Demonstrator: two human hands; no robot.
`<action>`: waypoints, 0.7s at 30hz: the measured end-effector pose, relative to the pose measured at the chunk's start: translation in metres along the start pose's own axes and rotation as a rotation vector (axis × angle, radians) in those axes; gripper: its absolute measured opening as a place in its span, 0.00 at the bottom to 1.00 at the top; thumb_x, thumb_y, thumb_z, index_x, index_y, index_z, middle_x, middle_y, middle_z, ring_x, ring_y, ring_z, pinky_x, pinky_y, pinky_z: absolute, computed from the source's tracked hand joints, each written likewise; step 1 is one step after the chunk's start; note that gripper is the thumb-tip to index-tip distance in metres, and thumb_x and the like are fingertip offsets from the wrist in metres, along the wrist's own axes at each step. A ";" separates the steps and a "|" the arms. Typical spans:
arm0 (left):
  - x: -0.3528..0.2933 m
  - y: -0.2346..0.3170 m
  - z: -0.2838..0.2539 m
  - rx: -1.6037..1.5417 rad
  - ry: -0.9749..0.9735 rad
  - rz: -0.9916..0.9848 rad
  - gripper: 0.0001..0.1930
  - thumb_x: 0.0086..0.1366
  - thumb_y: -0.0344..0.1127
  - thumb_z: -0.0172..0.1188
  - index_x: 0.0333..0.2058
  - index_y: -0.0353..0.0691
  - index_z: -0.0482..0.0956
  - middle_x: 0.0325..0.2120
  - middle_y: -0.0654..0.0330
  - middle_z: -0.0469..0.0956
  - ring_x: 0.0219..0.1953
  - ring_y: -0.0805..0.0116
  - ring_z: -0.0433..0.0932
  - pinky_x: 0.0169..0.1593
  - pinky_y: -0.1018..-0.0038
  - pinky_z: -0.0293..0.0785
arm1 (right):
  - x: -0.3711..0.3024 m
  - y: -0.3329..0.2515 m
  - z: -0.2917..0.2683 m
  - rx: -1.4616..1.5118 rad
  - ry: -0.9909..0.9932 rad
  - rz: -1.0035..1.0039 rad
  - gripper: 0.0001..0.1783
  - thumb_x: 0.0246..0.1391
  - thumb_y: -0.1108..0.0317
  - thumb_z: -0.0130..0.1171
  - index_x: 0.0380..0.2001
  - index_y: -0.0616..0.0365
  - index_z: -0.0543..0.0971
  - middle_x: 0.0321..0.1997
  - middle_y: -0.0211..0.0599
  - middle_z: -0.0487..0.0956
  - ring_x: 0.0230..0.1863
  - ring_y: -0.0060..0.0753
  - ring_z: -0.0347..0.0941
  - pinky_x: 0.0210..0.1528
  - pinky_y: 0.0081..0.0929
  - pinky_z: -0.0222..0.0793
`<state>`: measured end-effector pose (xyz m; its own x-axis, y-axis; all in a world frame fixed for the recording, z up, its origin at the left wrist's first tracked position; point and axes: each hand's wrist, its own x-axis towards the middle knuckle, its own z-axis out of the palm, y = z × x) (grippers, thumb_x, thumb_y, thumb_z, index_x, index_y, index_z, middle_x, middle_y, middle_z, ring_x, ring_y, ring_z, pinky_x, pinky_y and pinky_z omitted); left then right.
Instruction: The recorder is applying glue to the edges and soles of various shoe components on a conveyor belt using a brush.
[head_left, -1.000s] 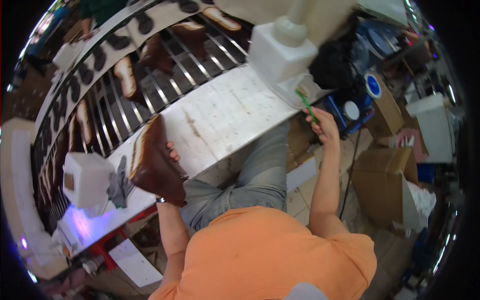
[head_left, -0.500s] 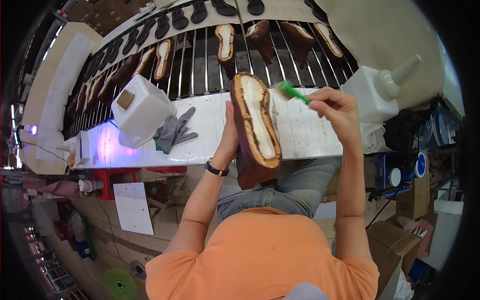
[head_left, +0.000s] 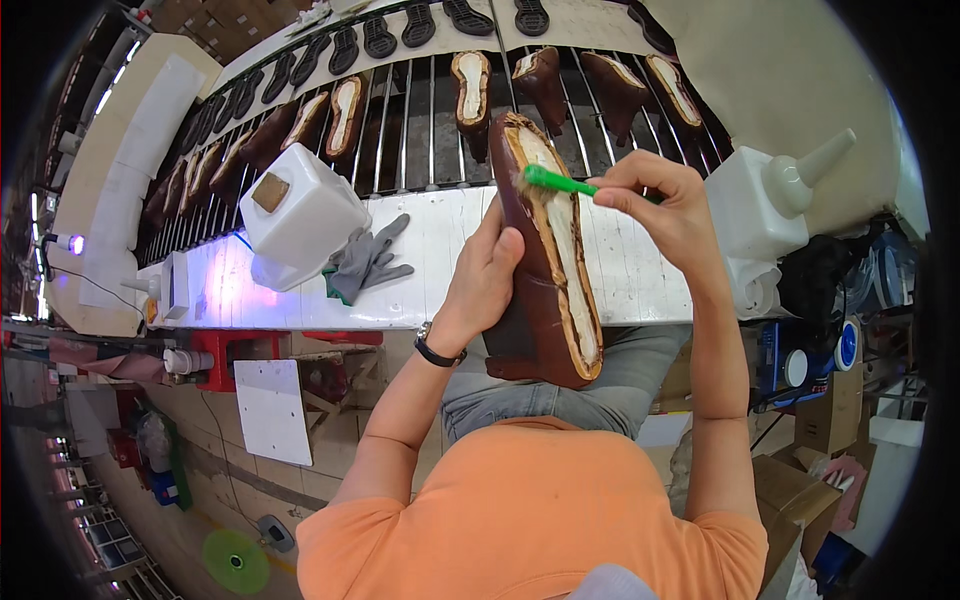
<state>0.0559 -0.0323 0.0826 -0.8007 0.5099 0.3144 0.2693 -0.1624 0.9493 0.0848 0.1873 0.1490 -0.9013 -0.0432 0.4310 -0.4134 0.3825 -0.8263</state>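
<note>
We are gripping the brown shoe [head_left: 545, 260] in our left hand [head_left: 487, 280], long axis pointing away, sole side up. Our right hand [head_left: 665, 205] is pinching the green brush [head_left: 553, 181], its bristles touching the far toe end.

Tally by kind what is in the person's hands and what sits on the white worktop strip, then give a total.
Brown shoe upper, in the left hand: 1
Green brush, in the right hand: 1
White plastic jugs, one at the left, one with a nozzle at the right: 2
Grey gloves, lying in a heap: 1 heap
Total: 5

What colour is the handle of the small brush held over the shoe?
Bright green brush handle, pinched in the right hand; clearest in the head view.
</note>
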 end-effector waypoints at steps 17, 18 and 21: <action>-0.004 0.011 -0.002 0.417 -0.043 0.060 0.51 0.59 0.73 0.44 0.66 0.34 0.48 0.40 0.45 0.79 0.42 0.47 0.80 0.43 0.66 0.74 | 0.040 0.007 -0.025 -0.108 0.007 -0.026 0.10 0.48 0.63 0.68 0.27 0.58 0.84 0.14 0.15 0.65 0.17 0.08 0.50 0.19 0.17 0.43; -0.004 0.011 -0.002 0.413 -0.047 0.048 0.51 0.59 0.73 0.44 0.66 0.34 0.48 0.40 0.45 0.79 0.42 0.47 0.80 0.43 0.66 0.74 | 0.039 0.007 -0.026 -0.096 0.016 -0.031 0.10 0.48 0.63 0.68 0.27 0.58 0.84 0.14 0.15 0.65 0.17 0.08 0.50 0.19 0.17 0.43; -0.004 0.009 0.000 0.336 -0.057 0.032 0.51 0.59 0.74 0.43 0.66 0.34 0.50 0.41 0.45 0.79 0.44 0.49 0.80 0.44 0.67 0.74 | 0.037 0.005 -0.035 -0.043 -0.122 -0.026 0.09 0.49 0.65 0.68 0.25 0.59 0.83 0.16 0.17 0.68 0.19 0.08 0.53 0.21 0.15 0.45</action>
<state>0.0612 -0.0360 0.0904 -0.7606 0.5567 0.3339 0.4624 0.1037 0.8806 0.0541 0.2199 0.1732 -0.9005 -0.1645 0.4025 -0.4332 0.4185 -0.7982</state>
